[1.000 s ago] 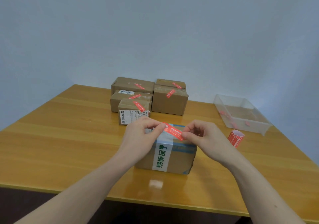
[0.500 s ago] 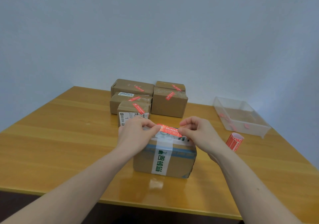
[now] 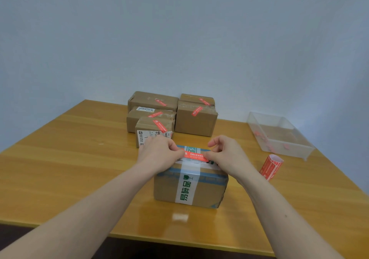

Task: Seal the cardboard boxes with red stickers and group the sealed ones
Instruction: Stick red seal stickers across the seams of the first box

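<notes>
Sticker [image 3: 195,155] lies across the top seam of the near box [image 3: 190,184]; your left hand [image 3: 159,154] and right hand [image 3: 226,154] pinch its ends. Press from the middle outward, flattening both ends.

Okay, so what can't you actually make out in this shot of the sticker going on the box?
All in the head view:
- Ends of the red sticker: covered by the left hand and right hand.
- Its white print: too small.
- Far top of the brown cardboard box with green-lettered tape: behind the hands.
- Pink bits in the clear plastic tray: blurred.
</notes>
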